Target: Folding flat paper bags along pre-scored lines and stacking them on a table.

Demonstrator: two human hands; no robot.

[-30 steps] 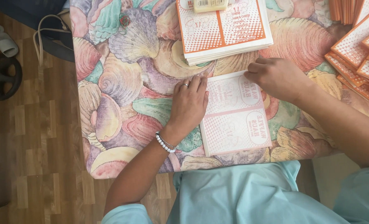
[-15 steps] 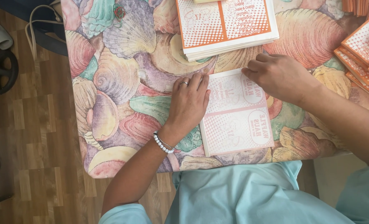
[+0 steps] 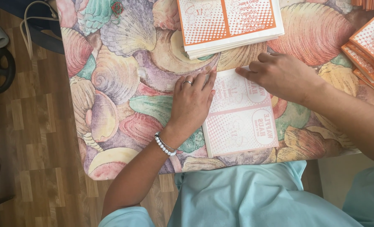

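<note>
- A tabletop (image 3: 111,84) covered in a seashell-print cloth stands on a wood-plank floor (image 3: 23,138).
- A pale pink printed paper sheet (image 3: 241,122) lies flat at the near edge.
- The left hand (image 3: 192,103), spread open, presses its left margin; the right hand (image 3: 281,75), fingers curled, pins the top edge.
- The step looks like creasing; the next move would call for a firm sweep along the fold.
- An orange-and-white stack (image 3: 229,23) sits beyond.

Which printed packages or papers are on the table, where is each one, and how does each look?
Flat paper bag: near table edge, under left hand and right hand; rectangular, white with pale pink dotted print.
Stack of bags: far side, centre; rectangular, white with orange dotted panels.
Pile of orange bags: right edge, fanned; orange and white, partly cut off.
</note>
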